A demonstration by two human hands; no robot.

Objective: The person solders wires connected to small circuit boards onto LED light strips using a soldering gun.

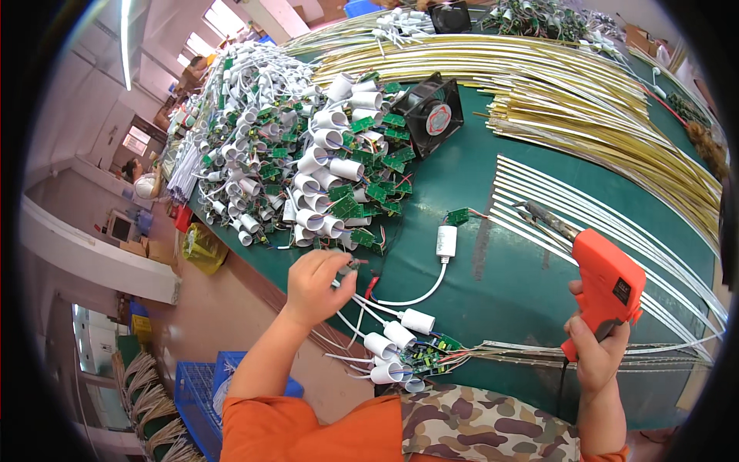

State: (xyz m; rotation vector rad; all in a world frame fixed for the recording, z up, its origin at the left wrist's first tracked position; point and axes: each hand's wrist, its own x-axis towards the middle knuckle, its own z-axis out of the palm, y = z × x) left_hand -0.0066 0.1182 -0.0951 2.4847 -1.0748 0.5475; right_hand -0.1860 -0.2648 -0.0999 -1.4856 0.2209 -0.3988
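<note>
My left hand (312,286) is closed in a pinch beside the big pile, over the table's near left part. A small dark piece with a reddish end shows at its fingertips, too small to name. My right hand (597,353) grips the handle of a red soldering gun (606,277), whose metal tip (531,206) points up and left over a row of thin white strips (608,215). Between the hands lies a white cylindrical housing (446,242) with a white cable. A small green circuit board (457,216) at its top is wired toward one strip.
White housings with green boards are heaped (308,169) at left. A black fan (431,115) stands beside them. Yellowish-white strips (554,85) cover the back of the green table (431,181). Several wired housings (399,334) lie close to my body. Blue crates (202,400) stand lower left.
</note>
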